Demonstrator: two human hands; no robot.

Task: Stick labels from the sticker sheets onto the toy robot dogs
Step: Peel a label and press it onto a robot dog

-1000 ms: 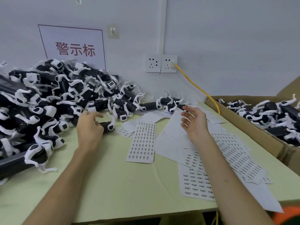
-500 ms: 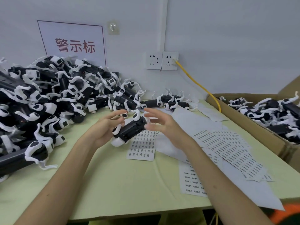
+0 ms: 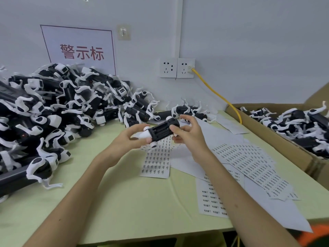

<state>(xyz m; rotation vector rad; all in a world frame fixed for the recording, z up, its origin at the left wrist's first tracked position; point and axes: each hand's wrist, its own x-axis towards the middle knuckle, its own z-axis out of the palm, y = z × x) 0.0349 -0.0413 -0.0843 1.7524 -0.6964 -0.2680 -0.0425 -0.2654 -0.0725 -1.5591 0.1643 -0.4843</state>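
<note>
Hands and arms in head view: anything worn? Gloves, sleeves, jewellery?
Nothing worn that shows. The left hand and right hand are bare, with no gloves, rings or tape. The left forearm and right forearm are uncovered down to the frame edge: no sleeves, watch or wristbands. Fingernails look short and unpainted.

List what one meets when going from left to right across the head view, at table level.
Pile of toy robot dogs → left hand → held toy dog → right hand → large sticker sheet → cardboard box.
</note>
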